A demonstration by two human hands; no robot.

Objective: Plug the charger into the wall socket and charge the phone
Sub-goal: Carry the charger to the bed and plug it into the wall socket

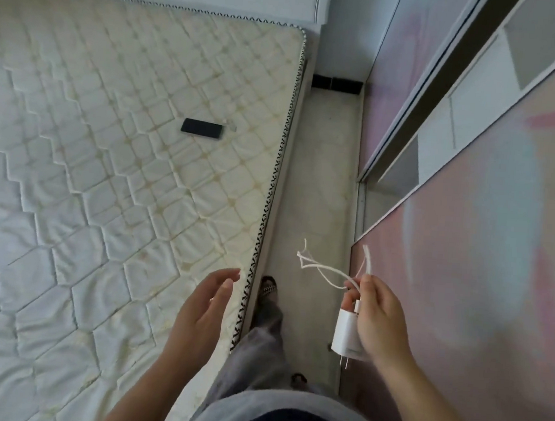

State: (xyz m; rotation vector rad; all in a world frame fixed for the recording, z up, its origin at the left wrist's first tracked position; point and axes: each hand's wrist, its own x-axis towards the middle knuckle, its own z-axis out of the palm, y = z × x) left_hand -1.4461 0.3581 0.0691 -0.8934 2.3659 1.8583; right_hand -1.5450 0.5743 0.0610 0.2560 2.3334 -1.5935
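Observation:
My right hand (378, 321) grips a white charger block (347, 335) with its two metal prongs pointing down, and its white cable (323, 270) loops out of my fingers over the floor. A black phone (203, 128) lies flat on the bare quilted mattress (107, 163), far ahead of both hands. Over the mattress's right edge hovers my left hand (207, 301), fingers apart and holding nothing. No wall socket is visible.
A narrow strip of pale floor (321, 180) runs between the mattress and a wardrobe with sliding doors (467, 225) on the right. My legs and a sandalled foot (268, 289) stand in this strip. A dark skirting piece (337, 84) marks the far end.

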